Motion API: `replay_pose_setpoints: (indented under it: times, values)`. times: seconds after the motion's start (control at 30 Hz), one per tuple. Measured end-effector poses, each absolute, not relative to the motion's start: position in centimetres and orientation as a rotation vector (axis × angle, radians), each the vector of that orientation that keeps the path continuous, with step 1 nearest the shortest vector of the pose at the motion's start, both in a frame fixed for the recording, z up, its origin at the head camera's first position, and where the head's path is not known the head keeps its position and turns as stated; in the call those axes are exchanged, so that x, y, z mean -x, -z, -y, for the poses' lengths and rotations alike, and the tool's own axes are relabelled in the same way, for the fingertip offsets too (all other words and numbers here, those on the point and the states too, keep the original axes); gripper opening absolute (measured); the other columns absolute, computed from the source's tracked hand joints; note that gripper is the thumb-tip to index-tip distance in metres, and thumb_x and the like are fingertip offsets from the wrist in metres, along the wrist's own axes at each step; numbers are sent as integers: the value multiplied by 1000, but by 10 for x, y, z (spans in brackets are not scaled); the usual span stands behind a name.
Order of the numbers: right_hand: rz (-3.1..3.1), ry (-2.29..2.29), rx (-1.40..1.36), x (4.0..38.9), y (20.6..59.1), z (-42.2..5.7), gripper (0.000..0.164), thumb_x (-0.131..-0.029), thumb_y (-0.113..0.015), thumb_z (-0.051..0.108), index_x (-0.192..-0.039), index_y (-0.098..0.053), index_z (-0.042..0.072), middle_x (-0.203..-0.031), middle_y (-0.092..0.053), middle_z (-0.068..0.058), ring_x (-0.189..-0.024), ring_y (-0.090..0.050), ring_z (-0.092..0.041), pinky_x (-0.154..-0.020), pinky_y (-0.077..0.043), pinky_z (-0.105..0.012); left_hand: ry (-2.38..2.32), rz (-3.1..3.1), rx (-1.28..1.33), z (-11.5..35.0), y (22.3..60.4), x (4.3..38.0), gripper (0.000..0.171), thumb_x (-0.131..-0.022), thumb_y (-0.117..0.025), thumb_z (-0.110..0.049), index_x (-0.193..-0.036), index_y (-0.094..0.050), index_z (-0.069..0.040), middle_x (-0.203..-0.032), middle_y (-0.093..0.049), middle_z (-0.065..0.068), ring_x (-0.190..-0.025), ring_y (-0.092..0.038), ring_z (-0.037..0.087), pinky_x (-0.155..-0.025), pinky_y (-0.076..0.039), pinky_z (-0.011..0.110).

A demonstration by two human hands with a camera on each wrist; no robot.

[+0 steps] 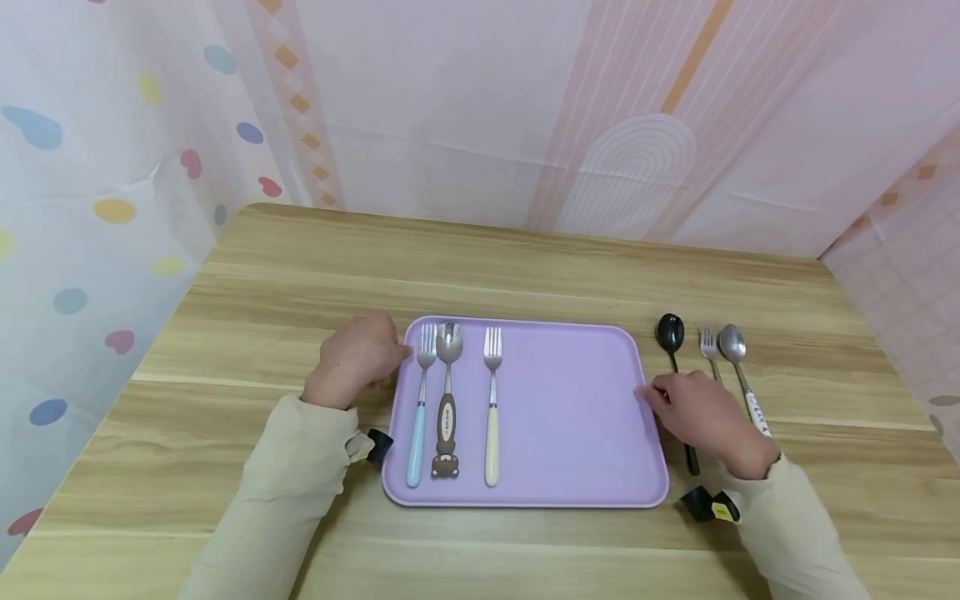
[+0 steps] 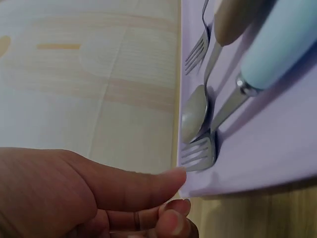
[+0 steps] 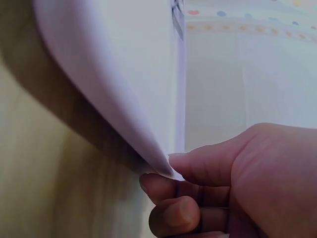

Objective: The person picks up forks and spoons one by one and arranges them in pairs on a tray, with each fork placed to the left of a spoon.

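A lavender rectangular tray (image 1: 572,408) lies on the wooden table. My left hand (image 1: 355,360) pinches its left rim, thumb on the upper side and curled fingers beneath. At the opposite rim, my right hand (image 1: 703,415) holds the tray between thumb and curled fingers. On the tray's left half are a fork with a light blue handle (image 1: 416,446), a spoon with a brown bear handle (image 1: 446,419) and a fork with a cream handle (image 1: 492,443). Their heads point away from me. In the left wrist view, the blue fork's tines (image 2: 200,154) lie close to my thumb.
Right of the tray, partly under my right hand and forearm, lie a black spoon (image 1: 670,332), a small fork (image 1: 708,342) and a spoon with a patterned white handle (image 1: 757,414). A patterned curtain (image 1: 450,108) hangs behind the wooden table (image 1: 525,275).
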State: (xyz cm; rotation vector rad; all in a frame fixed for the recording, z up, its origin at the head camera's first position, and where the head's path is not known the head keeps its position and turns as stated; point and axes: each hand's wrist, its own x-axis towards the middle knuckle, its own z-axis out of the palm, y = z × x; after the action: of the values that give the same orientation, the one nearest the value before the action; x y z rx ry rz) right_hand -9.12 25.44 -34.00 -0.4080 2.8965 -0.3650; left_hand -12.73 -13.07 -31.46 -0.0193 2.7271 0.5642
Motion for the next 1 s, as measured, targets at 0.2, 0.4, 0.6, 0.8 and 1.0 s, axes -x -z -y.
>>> replay_pose_setpoints:
  times: [0.2, 0.4, 0.6, 0.8, 1.0]
  values:
    - [-2927, 358, 387, 94, 333, -268, 31, -94, -47, 23, -65, -47, 13, -53, -36, 2, -46, -37, -12, -45, -32, -29, -566, -2714, -48, 132, 317, 126, 29, -85, -49, -14, -57, -52, -9, -46, -53, 3, -45, -53, 17, -43, -39, 31]
    - [-2934, 348, 335, 97, 330, -282, 29, -95, -45, 24, -70, -51, 11, -54, -39, 1, -47, -39, -14, -44, -34, -30, -572, -2713, -78, 131, 319, 125, 25, -82, -47, -10, -58, -54, -7, -46, -54, 3, -43, -53, 15, -42, -37, 29]
    - [-2906, 355, 307, 100, 332, -287, 26, -95, -45, 24, -80, -58, 6, -56, -43, 0, -47, -41, -13, -43, -35, -30, -577, -2709, -68, 130, 320, 125, 24, -83, -47, -10, -59, -54, -7, -47, -53, 3, -43, -52, 15, -42, -38, 28]
    - [-2885, 375, 230, 101, 335, -288, 27, -95, -46, 26, -94, -56, 1, -60, -50, -1, -51, -44, -14, -44, -37, -31, -573, -2711, -69, 129, 320, 125, 24, -83, -47, -10, -60, -55, -6, -47, -53, 3, -43, -51, 15, -41, -37, 27]
    - [-2872, 389, 191, 103, 339, -290, 27, -95, -47, 26, -96, -53, 0, -62, -52, -2, -53, -45, -15, -45, -37, -31, -555, -2704, -54, 129, 318, 125, 24, -83, -47, -10, -61, -56, -6, -47, -53, 4, -43, -51, 15, -41, -37, 28]
